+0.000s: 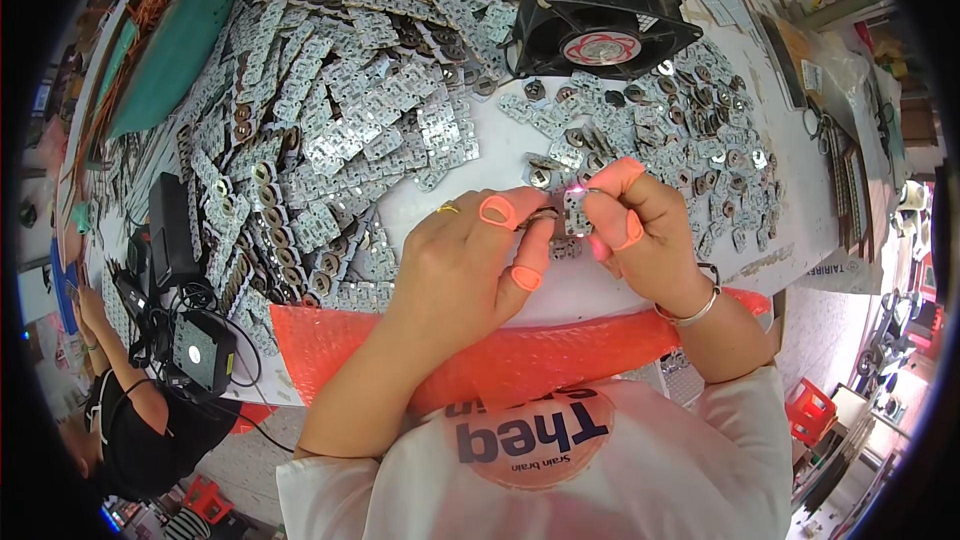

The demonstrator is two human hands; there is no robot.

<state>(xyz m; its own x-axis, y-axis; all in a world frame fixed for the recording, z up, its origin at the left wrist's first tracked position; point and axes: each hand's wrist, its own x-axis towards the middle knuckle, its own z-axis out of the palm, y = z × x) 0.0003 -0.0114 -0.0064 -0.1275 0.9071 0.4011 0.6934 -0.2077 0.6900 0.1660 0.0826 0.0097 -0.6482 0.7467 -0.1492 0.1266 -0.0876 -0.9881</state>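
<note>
Above the table's near edge, both my hands are raised close together, with orange finger cots on thumbs and fingers. My left hand [465,265] pinches a small dark, rounded piece [541,217]; its exact kind is hard to make out. My right hand [645,230] grips a small silvery circuit board [576,212] between thumb and forefinger, its face lit by a pinkish glint. The two parts are side by side, and whether they touch is unclear. Just beyond my fingers lie loose small boards with round brown parts [690,125].
Panels of joined silvery boards [370,125] heap across the left and middle. A black fan [600,25] stands at the back. A green basket [175,50], black power adapters [200,350] and cables sit left. Red bubble wrap [480,360] covers the near edge. Another person [140,420] works at left.
</note>
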